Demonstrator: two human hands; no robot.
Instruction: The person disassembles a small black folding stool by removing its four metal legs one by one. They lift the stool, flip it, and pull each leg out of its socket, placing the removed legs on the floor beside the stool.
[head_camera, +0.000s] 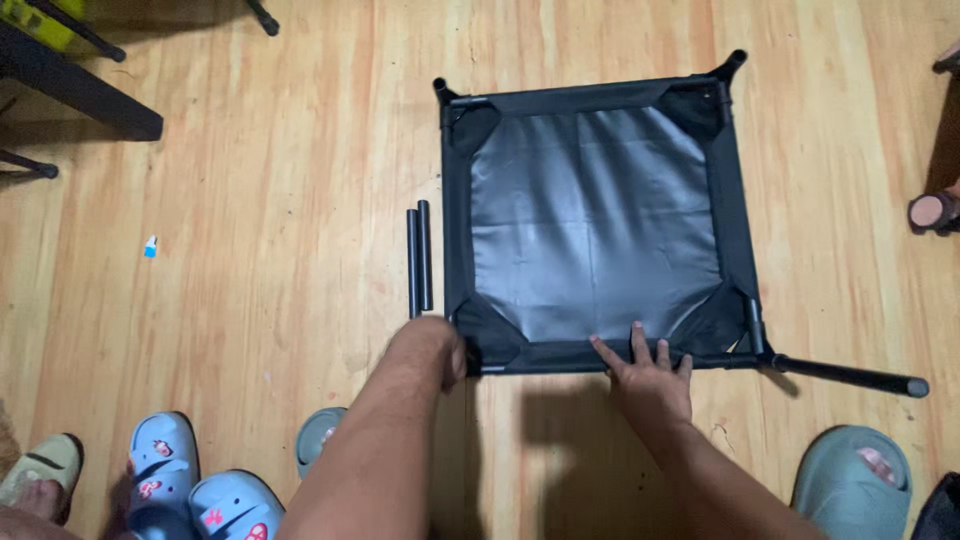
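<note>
Head view showed a square black fabric frame (594, 235) lying flat on a wooden floor (250, 250), with a glossy black sheet stretched between four black tube sides and triangular fabric pockets at each corner.

Left hand (447, 352): positioned at the near-left corner of the frame. The fingers were curled under and hidden behind the wrist, so whether they gripped the corner could not be told.

Right hand (648, 372): laid flat on the near side tube, fingers spread and extended onto the fabric edge, palm down, nothing pinched.

A black leg tube (848, 375) projected from the near-right corner and lay along the floor, pointing right. Short tube stubs stood out at the two far corners.

Two loose black tubes (419, 258) lay side by side on the floor, just beside the left side of the frame and parallel to it, their near ends close to the left hand.

Grey-green slippers (852, 470) were seen at the bottom edge, and light blue slippers (195, 485) at bottom left. A small blue-and-white scrap (151, 246) lay on the floor, well apart to the left.
</note>
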